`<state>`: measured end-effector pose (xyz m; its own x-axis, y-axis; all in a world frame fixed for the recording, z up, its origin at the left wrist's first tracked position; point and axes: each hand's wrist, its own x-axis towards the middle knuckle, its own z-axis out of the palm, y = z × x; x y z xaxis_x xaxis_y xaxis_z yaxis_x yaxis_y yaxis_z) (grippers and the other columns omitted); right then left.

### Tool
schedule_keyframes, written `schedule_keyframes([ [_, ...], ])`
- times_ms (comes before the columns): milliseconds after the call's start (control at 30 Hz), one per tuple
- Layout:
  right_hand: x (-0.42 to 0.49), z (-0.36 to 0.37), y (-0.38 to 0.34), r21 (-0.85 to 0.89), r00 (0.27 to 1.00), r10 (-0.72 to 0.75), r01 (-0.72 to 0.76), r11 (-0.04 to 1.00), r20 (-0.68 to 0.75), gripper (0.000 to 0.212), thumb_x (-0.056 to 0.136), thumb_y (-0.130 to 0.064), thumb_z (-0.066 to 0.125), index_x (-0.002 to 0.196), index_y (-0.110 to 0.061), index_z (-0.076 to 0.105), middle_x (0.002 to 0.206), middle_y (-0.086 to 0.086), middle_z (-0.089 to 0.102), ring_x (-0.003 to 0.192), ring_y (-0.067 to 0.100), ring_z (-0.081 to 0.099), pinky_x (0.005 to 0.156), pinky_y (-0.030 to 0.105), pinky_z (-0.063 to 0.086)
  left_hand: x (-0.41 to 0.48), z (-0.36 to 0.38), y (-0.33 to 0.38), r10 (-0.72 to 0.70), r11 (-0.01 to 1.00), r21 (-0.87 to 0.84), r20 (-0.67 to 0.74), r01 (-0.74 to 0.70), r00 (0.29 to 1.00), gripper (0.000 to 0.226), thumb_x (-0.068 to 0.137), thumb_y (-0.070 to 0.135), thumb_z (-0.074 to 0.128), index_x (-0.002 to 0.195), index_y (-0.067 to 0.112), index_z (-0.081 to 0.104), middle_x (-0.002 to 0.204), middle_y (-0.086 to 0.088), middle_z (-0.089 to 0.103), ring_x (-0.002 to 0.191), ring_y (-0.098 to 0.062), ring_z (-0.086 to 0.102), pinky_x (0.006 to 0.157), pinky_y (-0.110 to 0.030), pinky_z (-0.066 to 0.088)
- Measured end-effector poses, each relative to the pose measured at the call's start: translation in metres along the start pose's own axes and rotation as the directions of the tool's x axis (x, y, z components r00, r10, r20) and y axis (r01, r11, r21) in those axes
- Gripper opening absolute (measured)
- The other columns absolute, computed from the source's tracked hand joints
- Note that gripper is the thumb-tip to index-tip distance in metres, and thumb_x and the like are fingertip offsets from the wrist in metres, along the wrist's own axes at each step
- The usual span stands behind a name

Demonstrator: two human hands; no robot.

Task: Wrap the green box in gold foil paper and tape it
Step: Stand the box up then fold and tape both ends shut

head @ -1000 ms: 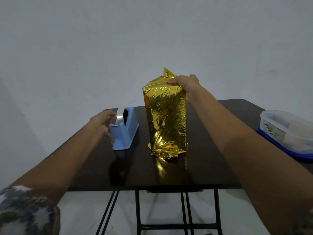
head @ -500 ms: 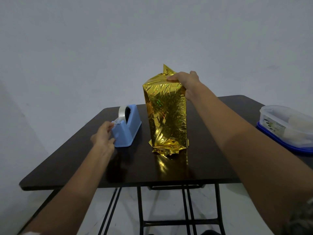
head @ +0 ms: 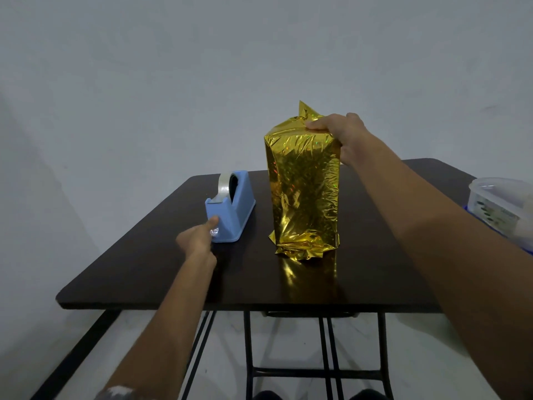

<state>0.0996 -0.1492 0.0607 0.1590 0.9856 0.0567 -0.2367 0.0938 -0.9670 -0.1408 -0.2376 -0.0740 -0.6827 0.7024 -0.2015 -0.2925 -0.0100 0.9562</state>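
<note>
Dark table (head: 375,284), plain pale wall behind. Gold foil (head: 302,192) stands upright on it, covering the green box completely; no green shows. The lower end is crumpled against the table, the upper end is folded over, and one loose point sticks up at the back.

Right hand (head: 340,134) grips the foil's top right corner, thumb along the front edge, pinning the fold.

Left of the foil is a blue tape dispenser (head: 233,215), loaded with a clear roll (head: 224,186). Left hand (head: 199,238), further left and nearer, has its forefinger out touching the dispenser and the other fingers curled. A short strip of tape (head: 214,232) is held at the fingertip. Right of the foil is a lidded plastic container (head: 501,206).

Step, as I read it: taping the top fold. Next move calls for carrying the strip over without it curling, laying it across the flap beside the right thumb, and rubbing it flat. Whether the bottom is taped, I cannot tell.
</note>
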Motion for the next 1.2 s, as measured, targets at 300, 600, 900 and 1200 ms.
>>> schedule_keyframes([
  [300,-0.001,-0.003,0.008,0.006,1.0,-0.014,0.014,1.0,0.004,0.133,0.037,-0.018,0.083,0.149,-0.026,0.012,0.142,0.017,0.039,0.121,0.036,0.051,0.098,0.054,0.044,-0.046,-0.001,0.008,0.177,0.969,-0.188,0.073,-0.16,0.982,0.015,0.076,0.024,0.077,0.069,0.016,0.067,0.077,0.003,0.064,0.081,-0.012,0.06,0.077,-0.03,0.051],
  [600,0.0,-0.008,0.012,-0.01,1.0,0.002,-0.002,1.0,0.018,0.115,0.06,-0.014,0.085,0.148,-0.031,0.014,0.144,0.019,0.037,0.123,0.038,0.048,0.098,0.058,0.043,-0.092,0.067,0.123,0.334,0.935,-0.116,0.611,-0.336,0.718,0.013,0.078,0.026,0.074,0.087,0.017,0.073,0.105,0.004,0.07,0.112,-0.008,0.056,0.107,-0.041,0.038],
  [900,-0.004,-0.004,0.012,-0.007,1.0,0.018,-0.018,1.0,-0.007,0.114,0.059,-0.017,0.084,0.148,-0.033,0.014,0.145,0.016,0.036,0.122,0.038,0.048,0.095,0.054,0.046,-0.114,0.104,0.121,0.084,0.995,-0.012,0.61,-0.097,0.788,0.035,0.072,0.019,0.08,0.102,0.003,0.07,0.074,-0.005,0.07,0.057,-0.015,0.067,0.048,-0.023,0.052],
  [1200,-0.004,-0.002,0.012,-0.021,1.0,0.015,-0.015,1.0,-0.026,0.113,0.058,-0.019,0.085,0.147,-0.033,0.015,0.142,0.015,0.039,0.121,0.037,0.05,0.095,0.053,0.047,-0.11,0.111,0.113,0.092,0.996,-0.032,0.512,-0.089,0.854,0.024,0.073,0.014,0.08,0.091,0.003,0.067,0.074,-0.007,0.065,0.062,-0.017,0.062,0.045,-0.024,0.051],
])
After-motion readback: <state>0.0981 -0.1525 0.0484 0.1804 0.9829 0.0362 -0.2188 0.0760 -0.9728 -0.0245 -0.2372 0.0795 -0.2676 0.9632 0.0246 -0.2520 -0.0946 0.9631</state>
